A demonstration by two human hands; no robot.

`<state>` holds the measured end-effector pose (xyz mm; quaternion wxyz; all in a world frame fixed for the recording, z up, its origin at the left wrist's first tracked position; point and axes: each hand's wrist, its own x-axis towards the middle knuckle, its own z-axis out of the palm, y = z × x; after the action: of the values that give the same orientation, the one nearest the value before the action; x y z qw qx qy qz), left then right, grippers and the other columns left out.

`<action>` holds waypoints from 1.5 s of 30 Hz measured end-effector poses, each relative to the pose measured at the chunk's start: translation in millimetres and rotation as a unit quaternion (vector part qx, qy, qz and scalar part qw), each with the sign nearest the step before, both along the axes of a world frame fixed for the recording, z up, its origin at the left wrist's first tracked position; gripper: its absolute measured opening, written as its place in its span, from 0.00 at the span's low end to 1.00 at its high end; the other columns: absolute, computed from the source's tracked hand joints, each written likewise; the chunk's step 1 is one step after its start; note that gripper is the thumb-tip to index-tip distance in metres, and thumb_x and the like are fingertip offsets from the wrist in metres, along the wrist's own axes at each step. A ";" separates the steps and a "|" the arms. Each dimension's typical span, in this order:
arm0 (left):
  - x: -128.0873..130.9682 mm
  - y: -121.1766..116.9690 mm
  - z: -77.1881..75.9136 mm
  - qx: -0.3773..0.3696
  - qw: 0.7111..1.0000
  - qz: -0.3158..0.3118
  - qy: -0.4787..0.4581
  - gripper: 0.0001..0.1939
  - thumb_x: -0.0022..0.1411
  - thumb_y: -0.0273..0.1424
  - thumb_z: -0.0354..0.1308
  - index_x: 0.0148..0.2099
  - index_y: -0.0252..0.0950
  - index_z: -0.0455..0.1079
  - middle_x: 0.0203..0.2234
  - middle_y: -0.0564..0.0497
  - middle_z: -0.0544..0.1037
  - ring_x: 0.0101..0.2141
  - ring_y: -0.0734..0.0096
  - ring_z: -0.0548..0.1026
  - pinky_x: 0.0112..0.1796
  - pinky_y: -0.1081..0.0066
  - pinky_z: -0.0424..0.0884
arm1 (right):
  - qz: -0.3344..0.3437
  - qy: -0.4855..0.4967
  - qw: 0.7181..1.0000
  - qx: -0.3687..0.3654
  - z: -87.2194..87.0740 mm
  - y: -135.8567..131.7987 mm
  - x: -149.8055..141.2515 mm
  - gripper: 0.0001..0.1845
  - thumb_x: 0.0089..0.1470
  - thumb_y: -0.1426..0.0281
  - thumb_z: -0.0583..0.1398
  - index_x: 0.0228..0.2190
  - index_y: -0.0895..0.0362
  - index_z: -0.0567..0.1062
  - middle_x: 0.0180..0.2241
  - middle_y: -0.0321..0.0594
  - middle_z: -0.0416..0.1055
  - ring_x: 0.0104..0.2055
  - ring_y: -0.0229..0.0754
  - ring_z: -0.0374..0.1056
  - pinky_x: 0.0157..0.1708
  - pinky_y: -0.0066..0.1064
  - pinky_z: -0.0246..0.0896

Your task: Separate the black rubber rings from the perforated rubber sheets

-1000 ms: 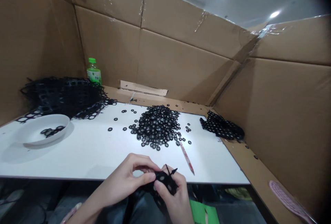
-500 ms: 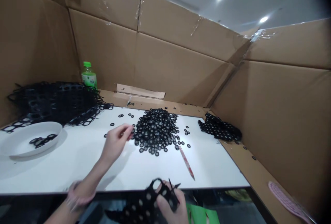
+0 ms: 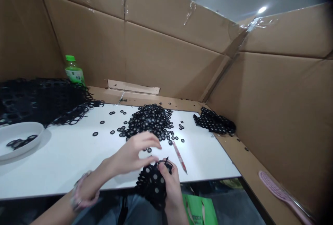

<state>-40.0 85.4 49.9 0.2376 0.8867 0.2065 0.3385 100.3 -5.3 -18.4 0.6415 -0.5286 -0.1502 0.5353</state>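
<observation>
My right hand (image 3: 170, 183) grips a black rubber sheet (image 3: 152, 183) dotted with round washers, at the near edge of the white table (image 3: 65, 159). My left hand (image 3: 135, 154) hovers just above the sheet's top edge, its fingers curled and reaching toward the sheet; whether they pinch anything is hidden. Just beyond the hands lies a heap of loose black washers (image 3: 149, 122). A red-tipped pen-like tool (image 3: 179, 157) lies to the right of my hands.
A white bowl (image 3: 18, 143) with a few black pieces stands at the left. Behind it are a pile of punched-out black mesh (image 3: 39, 100) and a green bottle (image 3: 74, 72). Another dotted sheet (image 3: 214, 122) lies at the right. Cardboard walls (image 3: 169, 55) enclose the table.
My left hand drew back from the washer heap to the sheet. My right hand lifted the sheet up to the table's edge. The view shifted right.
</observation>
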 end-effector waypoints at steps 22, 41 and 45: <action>-2.0 100.5 -53.8 0.005 0.961 0.267 0.065 0.09 0.56 0.24 0.49 0.33 0.34 0.70 0.31 0.46 0.74 0.35 0.63 0.72 0.38 0.66 0.67 | -0.022 -0.168 0.985 0.001 -24.6 -21.8 -2.7 0.22 0.32 0.60 0.69 0.31 0.58 0.76 0.33 0.42 0.76 0.39 0.47 0.70 0.40 0.33 0.64; -3.6 -23.4 -4.7 -0.114 0.985 -0.032 0.129 0.11 0.62 0.29 0.49 0.31 0.34 0.71 0.25 0.51 0.75 0.28 0.73 0.71 0.32 0.76 0.63 | 0.137 -0.360 0.922 0.048 3.0 -10.9 -0.5 0.19 0.43 0.60 0.64 0.37 0.56 0.77 0.37 0.42 0.74 0.43 0.49 0.66 0.43 0.34 0.59; 1.4 -19.4 -22.4 -0.108 0.991 0.039 0.075 0.13 0.63 0.28 0.45 0.30 0.34 0.68 0.24 0.52 0.73 0.27 0.74 0.70 0.30 0.77 0.62 | 0.140 -0.311 0.936 0.090 3.7 -7.8 2.6 0.18 0.49 0.58 0.59 0.34 0.58 0.77 0.35 0.42 0.74 0.40 0.47 0.67 0.42 0.34 0.60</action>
<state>-38.7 66.0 27.5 0.3022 0.8701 0.2936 0.2558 102.9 -13.1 -14.6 0.5256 -0.5827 -0.4624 0.4128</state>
